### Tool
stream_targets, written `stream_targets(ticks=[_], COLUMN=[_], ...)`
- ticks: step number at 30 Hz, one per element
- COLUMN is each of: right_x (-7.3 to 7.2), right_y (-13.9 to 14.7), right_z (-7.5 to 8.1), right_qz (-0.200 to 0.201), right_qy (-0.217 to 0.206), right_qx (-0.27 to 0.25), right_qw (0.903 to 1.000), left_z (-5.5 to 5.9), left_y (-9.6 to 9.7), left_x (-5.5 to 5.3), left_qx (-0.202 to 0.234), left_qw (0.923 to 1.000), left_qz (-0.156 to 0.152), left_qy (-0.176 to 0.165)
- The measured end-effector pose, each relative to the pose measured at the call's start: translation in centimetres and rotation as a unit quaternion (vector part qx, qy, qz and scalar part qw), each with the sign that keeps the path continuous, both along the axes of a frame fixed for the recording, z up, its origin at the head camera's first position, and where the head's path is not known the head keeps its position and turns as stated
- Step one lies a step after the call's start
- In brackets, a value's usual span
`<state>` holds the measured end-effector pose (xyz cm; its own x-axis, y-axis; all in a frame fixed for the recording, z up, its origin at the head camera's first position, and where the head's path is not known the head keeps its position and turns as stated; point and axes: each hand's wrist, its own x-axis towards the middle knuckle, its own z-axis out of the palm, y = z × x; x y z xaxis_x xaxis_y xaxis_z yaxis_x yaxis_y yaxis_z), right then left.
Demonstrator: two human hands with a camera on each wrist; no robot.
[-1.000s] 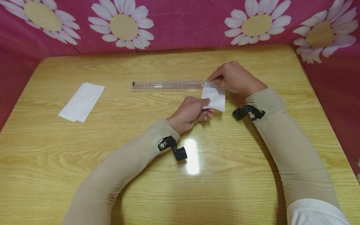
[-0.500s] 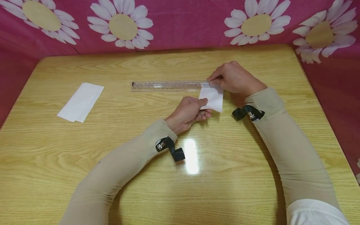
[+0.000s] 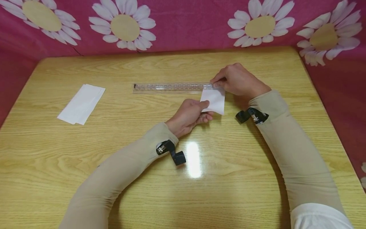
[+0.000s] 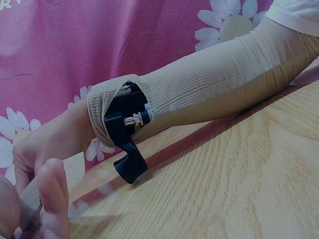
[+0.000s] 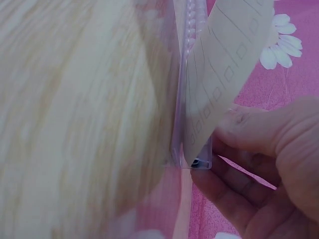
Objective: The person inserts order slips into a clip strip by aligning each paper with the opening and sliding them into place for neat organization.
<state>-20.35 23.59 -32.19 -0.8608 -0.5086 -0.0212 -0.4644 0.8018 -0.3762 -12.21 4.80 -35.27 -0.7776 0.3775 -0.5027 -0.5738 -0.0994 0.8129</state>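
Observation:
In the head view a clear ruler-like plastic strip (image 3: 168,87) with a row of rounded marks lies crosswise on the table. My right hand (image 3: 241,80) pinches its right end between thumb and fingers. Just below that end, my left hand (image 3: 187,117) holds a small white sheet of paper (image 3: 216,100), thumb on top and fingers underneath. The sheet's upper edge meets the strip; whether it passes under it I cannot tell. In the right wrist view the paper (image 5: 224,74) curves up beside the strip (image 5: 182,99), showing printed lines and small boxes on its underside.
A stack of white paper slips (image 3: 81,104) lies at the left of the wooden table (image 3: 143,197). Behind the table hangs a pink cloth (image 3: 188,25) with large daisies. Black wrist mounts stick out from both sleeves.
My left hand has drawn the paper slightly left along the strip. The right hand and the strip stay almost where they were.

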Motion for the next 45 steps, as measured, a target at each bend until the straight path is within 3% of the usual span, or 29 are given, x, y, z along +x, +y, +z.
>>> stream_targets(ticks=[27, 45], right_x=[-0.1, 0.0], right_y=[-0.1, -0.1], right_z=[-0.1, -0.1], right_qz=[-0.001, -0.005], right_qy=[0.015, 0.007], right_qx=[0.004, 0.007], right_qw=[0.9999, 0.9999], left_z=[-0.1, 0.0], left_y=[-1.5, -1.1], left_x=[-0.1, -0.1], left_qx=[-0.004, 0.000], left_qw=[0.9999, 0.9997], left_qz=[0.013, -0.014], left_qy=[0.008, -0.020])
